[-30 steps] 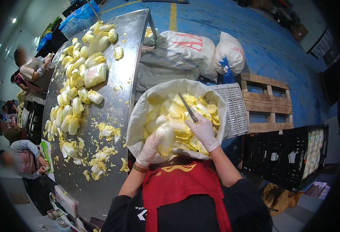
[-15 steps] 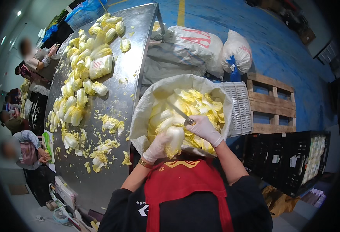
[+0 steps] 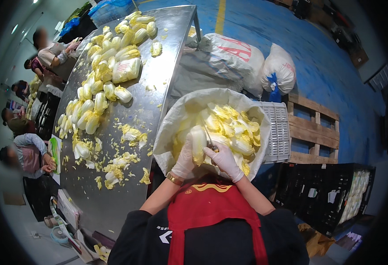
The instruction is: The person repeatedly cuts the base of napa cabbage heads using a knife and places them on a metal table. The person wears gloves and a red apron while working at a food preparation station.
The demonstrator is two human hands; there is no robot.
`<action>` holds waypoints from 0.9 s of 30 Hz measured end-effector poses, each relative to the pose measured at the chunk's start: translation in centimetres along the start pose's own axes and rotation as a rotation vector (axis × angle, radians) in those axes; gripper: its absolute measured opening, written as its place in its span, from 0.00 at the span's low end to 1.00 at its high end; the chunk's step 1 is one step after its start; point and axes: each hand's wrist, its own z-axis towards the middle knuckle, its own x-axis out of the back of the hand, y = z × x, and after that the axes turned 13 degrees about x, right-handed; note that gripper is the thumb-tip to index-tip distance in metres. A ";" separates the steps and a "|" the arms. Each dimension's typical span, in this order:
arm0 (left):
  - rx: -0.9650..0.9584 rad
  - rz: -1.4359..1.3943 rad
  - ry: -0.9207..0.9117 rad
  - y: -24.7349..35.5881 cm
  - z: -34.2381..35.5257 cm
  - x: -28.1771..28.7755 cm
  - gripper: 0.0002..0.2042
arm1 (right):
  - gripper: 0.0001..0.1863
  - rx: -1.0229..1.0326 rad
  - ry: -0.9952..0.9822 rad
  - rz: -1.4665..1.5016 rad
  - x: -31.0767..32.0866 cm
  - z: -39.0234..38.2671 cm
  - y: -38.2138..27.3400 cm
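Note:
Over a big white sack (image 3: pixel 166 128) heaped with yellow cabbage leaves (image 3: pixel 231 126), both my gloved hands work close together. A pale napa cabbage (image 3: pixel 198 142) stands nearly upright in my left hand (image 3: pixel 184 160), whose fingers wrap its left side. My right hand (image 3: pixel 226 161) is closed round the handle of a knife (image 3: pixel 208 134). The narrow blade points up and away, right beside the cabbage; whether it touches I cannot tell. Part of the handle is hidden by my fingers.
At left, a steel table (image 3: pixel 128 185) bears several napa cabbages (image 3: pixel 88 106) and leaf scraps. Stuffed white sacks (image 3: pixel 236 57) lie beyond my sack. Right of it are a white crate (image 3: pixel 277 132), a wooden pallet (image 3: pixel 313 128) and black crates (image 3: pixel 317 190). Other people (image 3: pixel 30 154) work across the table.
My left hand has raised the cabbage and tipped it more upright. My right hand has come lower with the knife, its blade now steeper and beside the cabbage. The view has shifted slightly.

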 end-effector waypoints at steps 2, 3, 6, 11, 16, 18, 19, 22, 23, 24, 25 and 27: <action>-0.021 0.045 0.012 -0.3 -0.2 0.1 0.29 | 0.19 0.080 -0.008 -0.117 0.0 0.0 -0.7; -0.049 0.100 0.025 -0.3 -0.2 0.1 0.29 | 0.19 0.100 0.031 -0.122 -0.2 0.2 -0.5; -0.160 0.324 0.099 -1.3 -0.3 0.2 0.28 | 0.17 0.141 0.095 -0.149 -0.3 0.4 0.3; -0.186 0.311 0.126 -1.1 -0.2 0.3 0.21 | 0.10 0.056 0.034 -0.083 -0.2 0.8 1.1; -0.176 0.443 0.086 0.0 -0.9 -0.4 0.22 | 0.09 0.175 0.052 -0.193 -0.3 0.7 0.3; -0.296 0.512 0.070 0.2 -1.7 -0.5 0.24 | 0.11 0.266 0.078 -0.306 -0.2 1.0 2.0; -0.168 0.294 0.013 0.2 -1.9 -0.7 0.25 | 0.13 0.339 0.133 -0.338 -0.2 1.6 3.9; 0.001 0.075 -0.046 1.4 -2.4 -0.4 0.27 | 0.15 0.153 0.093 -0.314 1.5 2.2 3.8; 0.000 0.033 -0.055 1.6 -2.3 -0.2 0.27 | 0.16 0.159 0.138 -0.389 2.5 2.3 4.4; -0.013 -0.002 -0.060 2.1 -2.0 0.1 0.27 | 0.17 0.177 0.179 -0.458 3.3 2.9 5.0; -0.026 -0.039 -0.064 2.4 -1.6 0.1 0.27 | 0.18 0.194 0.219 -0.529 4.0 3.1 5.3; -0.072 -0.080 -0.055 2.5 -1.0 -0.6 0.29 | 0.20 0.174 0.237 -0.486 4.5 2.2 3.9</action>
